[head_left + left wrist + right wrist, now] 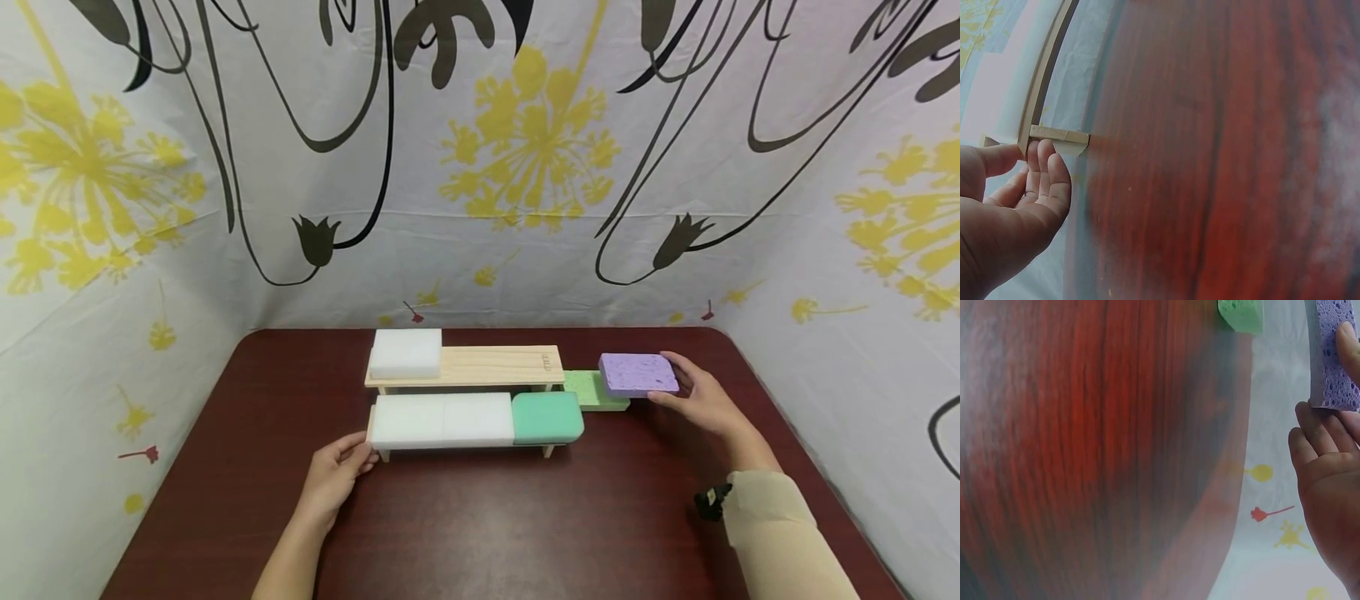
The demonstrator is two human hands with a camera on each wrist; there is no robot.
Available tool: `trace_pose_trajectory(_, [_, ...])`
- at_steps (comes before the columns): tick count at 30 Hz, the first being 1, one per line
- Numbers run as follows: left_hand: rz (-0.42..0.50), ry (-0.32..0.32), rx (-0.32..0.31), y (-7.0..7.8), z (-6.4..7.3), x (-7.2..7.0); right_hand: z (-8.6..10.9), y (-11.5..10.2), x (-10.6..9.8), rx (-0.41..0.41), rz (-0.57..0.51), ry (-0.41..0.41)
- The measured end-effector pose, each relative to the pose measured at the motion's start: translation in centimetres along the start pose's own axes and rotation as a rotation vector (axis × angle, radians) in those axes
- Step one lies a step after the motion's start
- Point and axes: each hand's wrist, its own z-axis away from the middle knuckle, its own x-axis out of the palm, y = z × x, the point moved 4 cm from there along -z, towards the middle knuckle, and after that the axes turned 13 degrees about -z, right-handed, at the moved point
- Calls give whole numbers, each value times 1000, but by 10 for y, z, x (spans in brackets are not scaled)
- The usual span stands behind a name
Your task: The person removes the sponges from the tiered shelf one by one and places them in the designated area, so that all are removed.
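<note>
My right hand point(707, 401) grips a purple sponge point(638, 375) by its right end, above a green sponge point(596, 392) on the table. In the right wrist view the purple sponge point(1335, 359) is between thumb and fingers. At the left end of the front wooden stand point(1036, 94) is my left hand point(333, 472), its thumb on the board's end and its fingers under it, near a leg. Two white sponges point(442, 421) and a teal sponge point(547, 417) lie in a row on that stand, covering most of its top.
Behind the front stand is a second wooden stand point(495, 364) with a white sponge block point(407, 353) on its left end. The dark red table point(480, 517) has rounded far corners. A patterned cloth point(480, 275) hangs behind the table and at its sides.
</note>
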Motion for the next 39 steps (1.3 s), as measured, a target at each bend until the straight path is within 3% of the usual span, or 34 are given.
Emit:
trace_pose_trajectory(18, [13, -4, 13, 0, 1, -1, 9, 16, -11, 2, -62, -2])
trace_pose_trajectory(32, [-6, -8, 17, -1, -2, 0, 12, 23, -21, 123, -12, -15])
trace_pose_trajectory(39, [-5, -11, 6, 0, -1, 0, 13, 28, -26, 125, -1, -11])
